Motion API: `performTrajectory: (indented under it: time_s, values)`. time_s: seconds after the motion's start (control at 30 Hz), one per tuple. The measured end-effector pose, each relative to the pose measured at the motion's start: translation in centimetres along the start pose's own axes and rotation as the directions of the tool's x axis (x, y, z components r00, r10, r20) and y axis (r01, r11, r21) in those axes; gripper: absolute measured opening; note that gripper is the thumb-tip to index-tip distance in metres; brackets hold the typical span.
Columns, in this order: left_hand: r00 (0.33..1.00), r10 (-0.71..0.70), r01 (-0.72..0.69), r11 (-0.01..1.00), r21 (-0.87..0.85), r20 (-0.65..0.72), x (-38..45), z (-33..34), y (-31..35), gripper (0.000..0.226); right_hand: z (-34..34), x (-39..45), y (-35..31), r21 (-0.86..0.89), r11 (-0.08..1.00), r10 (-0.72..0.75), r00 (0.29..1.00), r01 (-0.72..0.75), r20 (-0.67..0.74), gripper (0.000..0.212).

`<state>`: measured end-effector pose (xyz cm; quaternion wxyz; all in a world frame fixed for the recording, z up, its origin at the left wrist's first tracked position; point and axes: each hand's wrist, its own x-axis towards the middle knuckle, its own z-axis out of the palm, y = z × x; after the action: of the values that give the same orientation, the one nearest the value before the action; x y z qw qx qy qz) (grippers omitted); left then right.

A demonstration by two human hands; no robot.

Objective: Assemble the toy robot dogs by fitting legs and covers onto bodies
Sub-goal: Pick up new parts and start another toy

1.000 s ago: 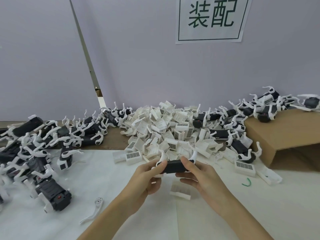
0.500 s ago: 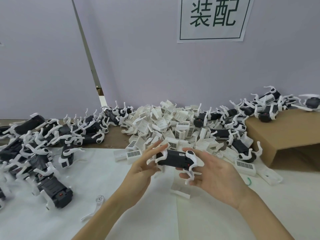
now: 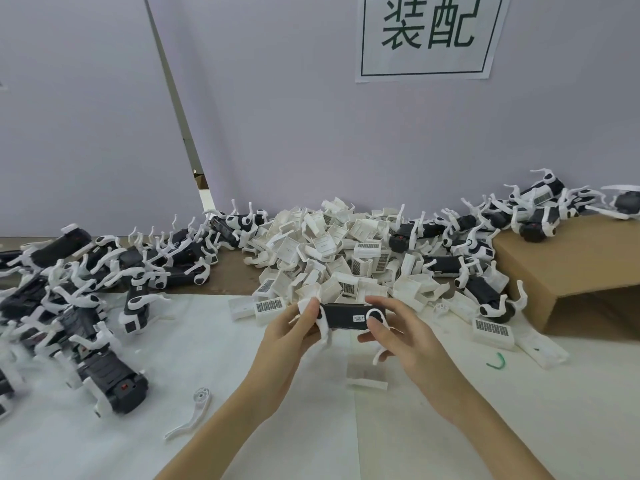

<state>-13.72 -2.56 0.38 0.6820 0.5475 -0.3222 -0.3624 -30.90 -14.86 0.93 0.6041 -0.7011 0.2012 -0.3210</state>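
Big white-covered table (image 3: pixel 104 445) fills the view, and the landmark here is the heap of white covers (image 3: pixel 332 258) piled at the back middle, far too many to count, several showing barcode stickers. On the wall above that heap hangs one paper sign (image 3: pixel 429 36) with two large green characters. Right of the heap sits one brown cardboard box (image 3: pixel 568 268), with a handful of finished black-and-white dogs on its top (image 3: pixel 540 216); more dogs lie between the box and the heap. Left of the heap sprawls another crowd of dogs (image 3: pixel 86 289), again too tangled for a count.

In front of the heap, held up above the table, is one black toy dog body (image 3: pixel 343 317) lying sideways. The left hand (image 3: pixel 294 334) grips its left end, thumb on top and fingers curled under. The right hand (image 3: pixel 398 337) pinches the right end, thumb pressing the round white hip of a leg (image 3: pixel 375 315). Two white legs hang down on the near side; any on the far side are hidden.

Just below the body lies one white cover (image 3: pixel 367 379) on the table. Left of the forearms, well in front of the heap, lies one loose white leg (image 3: pixel 194 414). In front of the box rests one small green clip (image 3: pixel 497 362).
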Motion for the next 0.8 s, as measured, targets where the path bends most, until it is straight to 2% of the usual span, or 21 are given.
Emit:
performTrajectory:
  time_s: [0.13, 0.23, 0.33, 0.43, 0.47, 0.53, 0.57, 0.67, 0.73, 0.8]
  values:
    - [0.996, 0.073, -0.068, 0.993, 0.097, -0.047, -0.3, 0.1, 0.4, 0.043, -0.6, -0.1, 0.1, 0.007, 1.0, -0.015, 0.998, 0.015, 0.066, 0.039]
    - [0.987, 0.156, -0.153, 0.985, 0.081, -0.042, -0.5, 0.2, 0.7, 0.037, -0.8, -0.1, 0.1, 0.02, 1.0, -0.011, 0.994, 0.009, 0.111, 0.046]
    - [0.957, 0.285, -0.271, 0.944, 0.19, -0.051, -0.8, 0.6, 0.8, 0.032, 0.1, -0.2, 0.6, -0.114, 0.992, -0.029, 0.988, 0.047, 0.151, 0.06]
    - [0.849, 0.528, -0.486, 0.767, 0.419, 0.02, -1.4, 1.7, 0.1, 0.046, 1.8, -0.1, 2.1, -0.371, 0.91, -0.156, 0.982, 0.187, 0.11, 0.06]
    - [0.807, 0.588, -0.538, 0.689, 0.486, 0.06, -1.7, 2.2, -0.2, 0.053, 2.3, -0.1, 2.6, -0.386, 0.9, -0.177, 0.979, 0.204, 0.105, 0.058]
    - [0.734, 0.665, -0.603, 0.546, 0.581, 0.137, -2.2, 2.9, -0.7, 0.063, 2.8, -0.1, 3.2, -0.291, 0.937, -0.175, 0.98, 0.194, 0.091, 0.054]
    - [0.715, 0.681, -0.622, 0.513, 0.591, 0.161, -2.4, 3.1, -0.9, 0.065, 2.7, -0.1, 3.4, -0.251, 0.946, -0.187, 0.978, 0.204, 0.089, 0.053]
    - [0.707, 0.692, -0.64, 0.538, 0.548, 0.146, -2.7, 3.5, -0.9, 0.063, 2.1, -0.2, 3.1, -0.231, 0.933, -0.253, 0.96, 0.275, 0.12, 0.056]
    - [0.709, 0.698, -0.641, 0.575, 0.509, 0.105, -2.9, 3.8, -0.7, 0.054, 1.9, -0.2, 2.6, -0.268, 0.914, -0.282, 0.952, 0.304, 0.119, 0.061]
    - [0.755, 0.654, -0.604, 0.668, 0.434, 0.045, -3.0, 4.0, -0.4, 0.037, 1.9, -0.2, 2.5, -0.343, 0.872, -0.329, 0.937, 0.35, 0.121, 0.065]
